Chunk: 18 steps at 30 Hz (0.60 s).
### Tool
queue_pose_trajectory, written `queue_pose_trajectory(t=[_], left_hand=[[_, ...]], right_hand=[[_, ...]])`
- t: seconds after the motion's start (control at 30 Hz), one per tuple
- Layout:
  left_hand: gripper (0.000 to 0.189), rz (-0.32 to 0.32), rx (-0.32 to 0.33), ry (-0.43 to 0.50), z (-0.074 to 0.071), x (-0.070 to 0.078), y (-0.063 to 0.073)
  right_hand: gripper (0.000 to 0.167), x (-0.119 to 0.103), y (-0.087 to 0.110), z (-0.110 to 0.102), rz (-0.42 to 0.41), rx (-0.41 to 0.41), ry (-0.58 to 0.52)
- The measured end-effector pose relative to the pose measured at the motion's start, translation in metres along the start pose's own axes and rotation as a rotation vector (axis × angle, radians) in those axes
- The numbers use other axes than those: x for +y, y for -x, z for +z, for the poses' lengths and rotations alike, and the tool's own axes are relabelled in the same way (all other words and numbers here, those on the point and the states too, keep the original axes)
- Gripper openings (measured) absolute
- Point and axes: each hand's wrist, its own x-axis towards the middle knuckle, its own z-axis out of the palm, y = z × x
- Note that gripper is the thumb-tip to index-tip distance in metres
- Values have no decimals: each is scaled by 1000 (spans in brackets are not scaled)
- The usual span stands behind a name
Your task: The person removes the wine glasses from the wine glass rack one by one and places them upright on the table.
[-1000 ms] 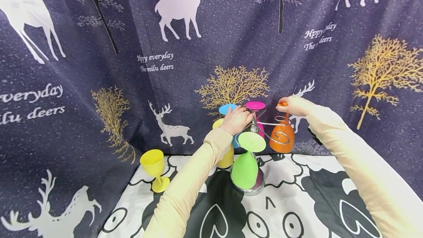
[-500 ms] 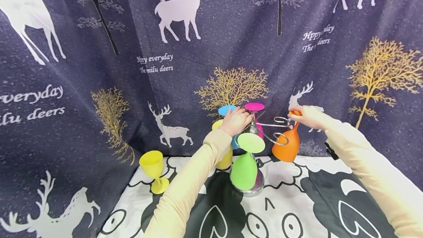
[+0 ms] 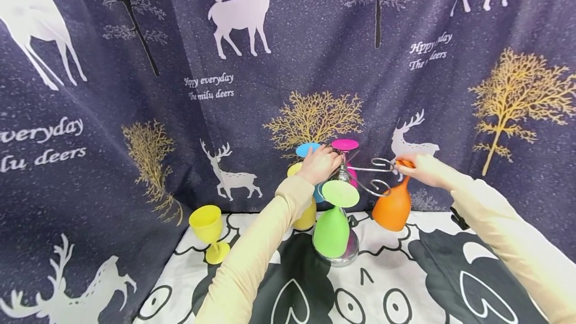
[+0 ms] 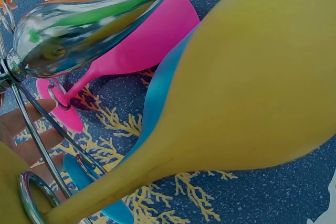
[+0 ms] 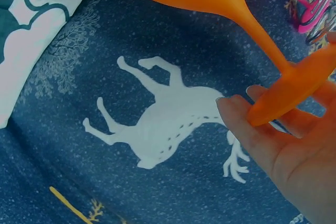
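My right hand [image 3: 425,169] pinches the foot of an upside-down orange goblet [image 3: 392,209], its bowl tilted and hanging above the cloth. The goblet is just right of the empty wire loops of a chrome goblet rack [image 3: 355,254]. My left hand [image 3: 318,165] grips the top of this rack, its fingers [image 4: 34,145] behind the metal rods in the left wrist view. Upside down on the rack hang a green goblet [image 3: 332,234], a yellow goblet [image 4: 236,93], a blue goblet [image 4: 157,90] and a pink goblet [image 4: 136,40]. The left hand partly hides the blue and yellow ones.
Another yellow goblet [image 3: 207,226] stands upright on the cloth at the left. A black-and-white patterned cloth [image 3: 382,284] covers the table. Close behind the rack hangs a dark blue curtain [image 3: 297,64] printed with deer and trees.
My right hand has drawn the orange goblet out of the rack's wire loops, moving it right and slightly down. My left hand stays on the rack.
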Motion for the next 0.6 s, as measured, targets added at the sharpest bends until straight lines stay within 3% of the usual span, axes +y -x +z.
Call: queue_pose_trajectory(t=[0.1,0.33,0.47,0.6], left_hand=[[35,-5,3,4,1,1,-1],[35,42,-1,-84,1,3,-1],[34,25,3,-72,2,1,-1],[35,-12,7,11,3,0,-2]], right_hand=[[19,-4,4,0,-7,0,4],[30,-8,17,5,10,14,24],[34,-10,24,12,18,-5,-8],[37,-12,34,19,50,-13,-65]])
